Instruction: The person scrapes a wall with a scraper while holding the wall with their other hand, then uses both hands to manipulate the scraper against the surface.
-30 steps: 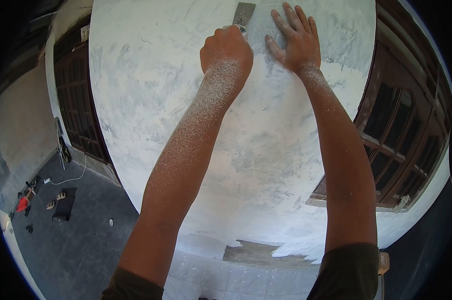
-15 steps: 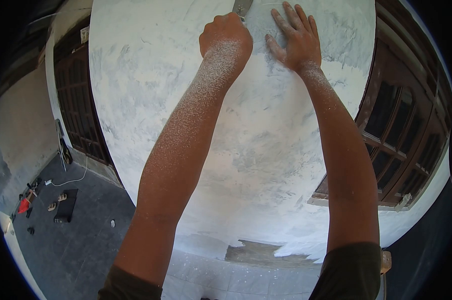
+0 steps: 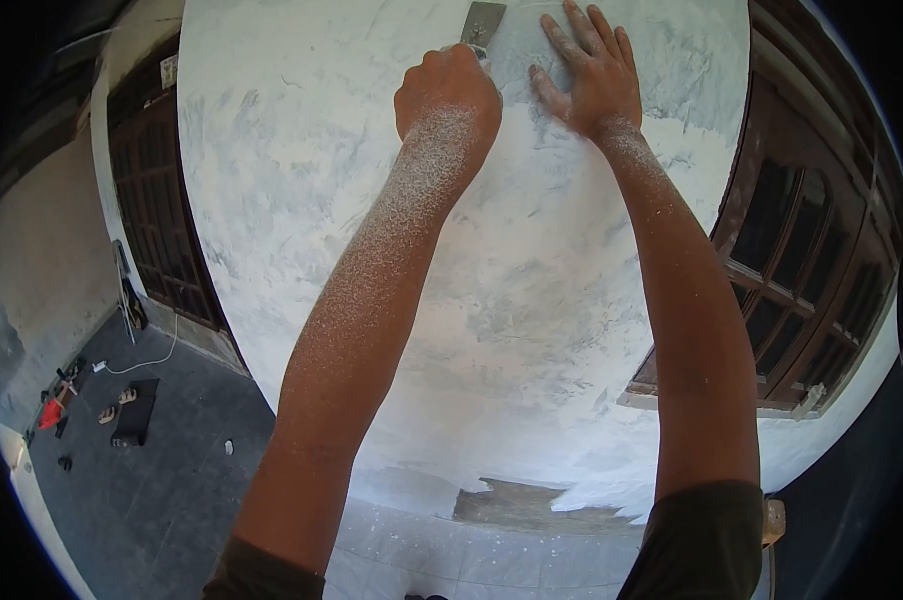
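Observation:
My left hand (image 3: 449,95) is closed in a fist around the handle of a putty knife (image 3: 483,24). Its grey metal blade points up along the white, patchy wall (image 3: 511,260), and most of the handle is hidden by my fingers. To the right, my right hand (image 3: 603,85) lies with fingers spread against the wall, holding nothing. White dust coats my left forearm and the fingers of my right hand.
A wooden-framed window (image 3: 786,250) is at the right and a brown door (image 3: 161,200) at the left. On the dark floor lie a black mat (image 3: 134,412), sandals (image 3: 117,404), a white cable (image 3: 146,368) and a red item (image 3: 50,413). Bare grey wall (image 3: 511,505) shows low down.
My left hand has slid down the wall a little with the putty knife, so more of the blade shows. My right hand has stayed in place.

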`<state>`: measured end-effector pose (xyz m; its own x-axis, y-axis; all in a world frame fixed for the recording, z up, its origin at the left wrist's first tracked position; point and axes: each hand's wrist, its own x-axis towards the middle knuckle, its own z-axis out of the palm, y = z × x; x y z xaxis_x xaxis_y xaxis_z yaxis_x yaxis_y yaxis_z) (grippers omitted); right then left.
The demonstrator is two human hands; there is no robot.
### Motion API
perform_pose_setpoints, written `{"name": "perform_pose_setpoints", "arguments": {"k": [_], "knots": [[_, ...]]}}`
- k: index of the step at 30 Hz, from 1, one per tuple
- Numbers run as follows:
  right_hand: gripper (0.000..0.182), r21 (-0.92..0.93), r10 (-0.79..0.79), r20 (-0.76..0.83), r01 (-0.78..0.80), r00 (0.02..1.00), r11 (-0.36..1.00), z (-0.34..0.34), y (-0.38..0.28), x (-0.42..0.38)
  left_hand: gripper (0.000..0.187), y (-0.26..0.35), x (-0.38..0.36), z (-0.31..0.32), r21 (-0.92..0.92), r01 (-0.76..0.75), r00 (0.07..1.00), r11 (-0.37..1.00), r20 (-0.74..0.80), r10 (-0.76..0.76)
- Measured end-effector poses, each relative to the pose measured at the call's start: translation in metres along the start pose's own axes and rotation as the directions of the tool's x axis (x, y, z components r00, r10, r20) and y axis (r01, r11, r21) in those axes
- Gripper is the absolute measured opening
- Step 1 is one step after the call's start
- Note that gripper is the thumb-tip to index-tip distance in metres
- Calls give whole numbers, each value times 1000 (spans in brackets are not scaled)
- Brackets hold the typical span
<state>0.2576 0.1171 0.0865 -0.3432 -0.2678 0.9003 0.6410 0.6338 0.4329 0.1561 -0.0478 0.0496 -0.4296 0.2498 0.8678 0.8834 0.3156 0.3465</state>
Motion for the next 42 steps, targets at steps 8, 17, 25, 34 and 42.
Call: {"name": "perform_pose_setpoints", "arguments": {"k": [8,17,25,34,42], "knots": [[68,0,-8,1,8,1000,1000,1,0,-1,27,0,7,0,-19,-25,1000,1000,-12,25],[68,-1,-7,6,7,1000,1000,2,1,0,37,-1,11,2,36,-67,998,997,3,67],[68,-4,-3,-1,3,1000,1000,2,0,-1,35,-1,11,0,15,-47,999,999,-22,47],[69,11,6,21,-6,1000,1000,-4,0,-1,26,3,13,-5,4,-29,999,1000,17,29],[67,-81,-61,-174,47,983,996,26,15,-5,35,-3,0,10,22,-53,998,998,-41,54]]}}
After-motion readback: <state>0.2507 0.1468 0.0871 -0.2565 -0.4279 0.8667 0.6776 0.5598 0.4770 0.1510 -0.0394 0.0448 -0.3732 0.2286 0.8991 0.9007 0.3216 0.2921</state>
